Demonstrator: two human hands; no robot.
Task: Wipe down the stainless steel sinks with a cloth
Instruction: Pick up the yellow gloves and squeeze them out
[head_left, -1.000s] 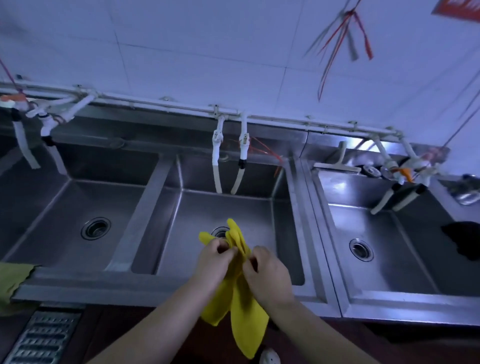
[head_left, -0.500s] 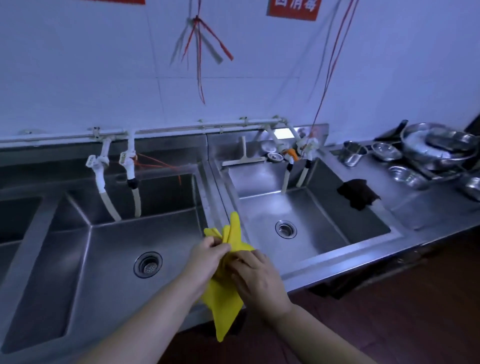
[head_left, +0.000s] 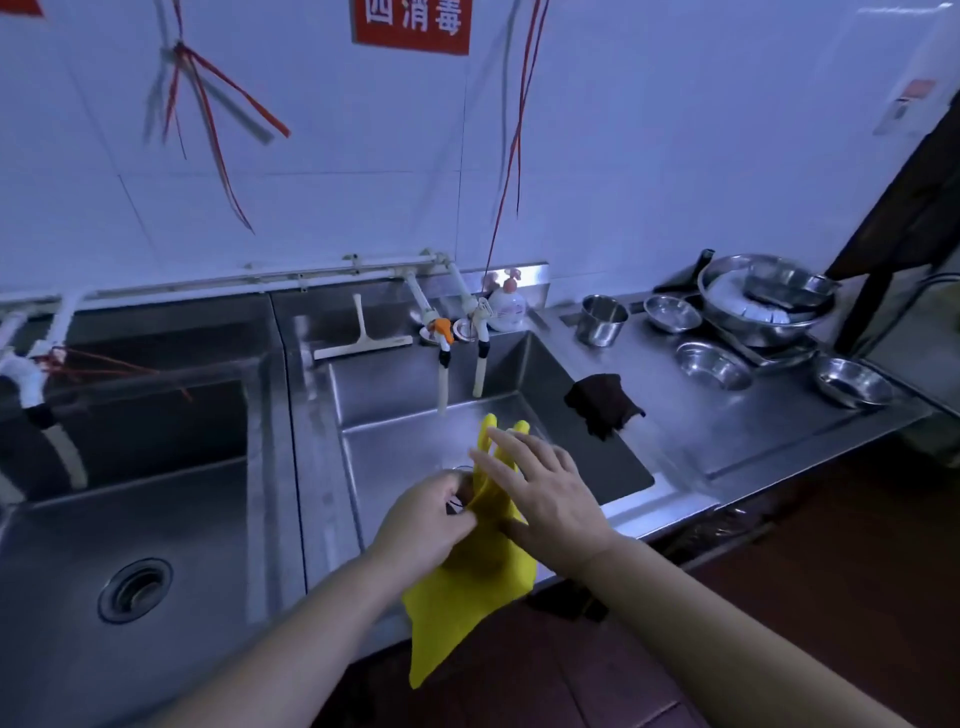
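I see the yellow cloth (head_left: 467, 587) held over the front edge of the right sink (head_left: 410, 452), its lower end hanging down past the rim. My left hand (head_left: 423, 525) pinches the cloth with curled fingers, a narrow grip on the fabric. My right hand (head_left: 545, 493) lies against the cloth with fingers fairly straight and spread; its thumb is tucked against the cloth, and I cannot tell whether it pinches.

The hands and cloth cover most of this sink's drain. The left sink (head_left: 156, 519), beside the right sink, is cut off at the frame edge, its drain (head_left: 136, 590) visible. Behind the right sink a squeegee (head_left: 363, 338) lies on the ledge, next to a soap bottle (head_left: 506, 306) whose label is too blurred to read. A dark rag (head_left: 602, 402) drapes over the right sink's far edge. Farther along the tabletop (head_left: 727, 431) stand steel bowls (head_left: 714, 366).

On the wall above the right sink, a red sign (head_left: 413, 23) reads "四消毒", its top cut off.
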